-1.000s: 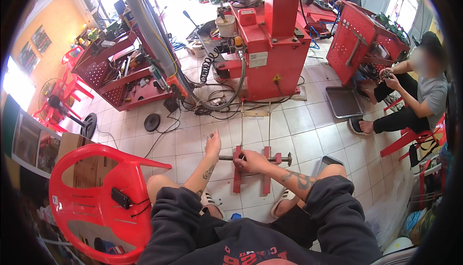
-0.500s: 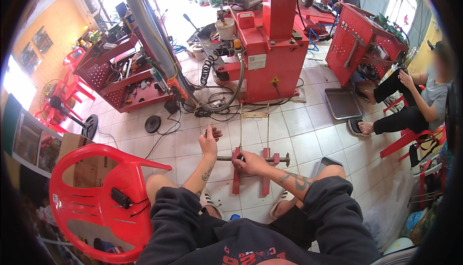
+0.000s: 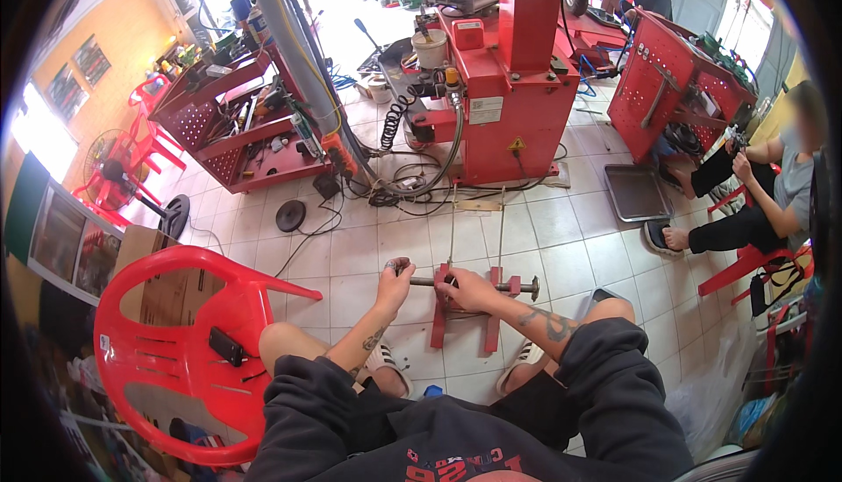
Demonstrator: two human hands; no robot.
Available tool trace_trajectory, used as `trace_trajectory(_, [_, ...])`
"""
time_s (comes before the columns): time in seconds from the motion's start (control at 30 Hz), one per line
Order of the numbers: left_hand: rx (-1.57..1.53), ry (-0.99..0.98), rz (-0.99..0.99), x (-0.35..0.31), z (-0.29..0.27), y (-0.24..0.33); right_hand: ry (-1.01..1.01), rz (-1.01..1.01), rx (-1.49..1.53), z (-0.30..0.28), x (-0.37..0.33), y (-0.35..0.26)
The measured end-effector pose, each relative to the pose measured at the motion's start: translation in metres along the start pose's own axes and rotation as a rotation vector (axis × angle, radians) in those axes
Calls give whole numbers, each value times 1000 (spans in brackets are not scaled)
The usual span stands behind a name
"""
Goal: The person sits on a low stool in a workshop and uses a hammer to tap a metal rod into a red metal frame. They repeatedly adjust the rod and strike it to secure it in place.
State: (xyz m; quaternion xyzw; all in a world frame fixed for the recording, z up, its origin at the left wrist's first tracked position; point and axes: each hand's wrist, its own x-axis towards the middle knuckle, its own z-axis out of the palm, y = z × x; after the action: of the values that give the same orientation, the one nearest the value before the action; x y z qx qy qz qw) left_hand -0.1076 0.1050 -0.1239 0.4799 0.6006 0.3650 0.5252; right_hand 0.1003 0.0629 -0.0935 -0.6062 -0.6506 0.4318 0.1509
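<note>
Tiled floor (image 3: 557,241); metal rod (image 3: 424,282) runs left-right, wider end right.

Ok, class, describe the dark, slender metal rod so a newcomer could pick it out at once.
Find the red metal machine at top centre, then drop down the pale tiled floor to the low red metal frame. Across it runs the dark, slender metal rod, the bare right hand at it. Unlike the frame's red bars, it ends at right in a round disc.

The floor (image 3: 566,263) is pale tile — the left wall (image 3: 102,105) orange, its window (image 3: 39,135) glaring.
</note>
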Motion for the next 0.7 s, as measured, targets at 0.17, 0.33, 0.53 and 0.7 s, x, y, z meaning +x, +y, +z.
trace_trajectory(0.17, [16, -30, -33, 2, -3, 0, -27, 23, 33, -5, -3, -9])
trace_trajectory(0.33, [220, -113, -94, 21, -13, -10, 2, -9, 4, 1, 3, 1])
trace_trajectory(0.53, [306, -262, -398, 13, -21, 21, -18, 11, 25, 0, 4, 4])
trace_trajectory(0.7, [513, -338, -378, 17, -27, 16, -17, -7, 32, -3, 1, 1])
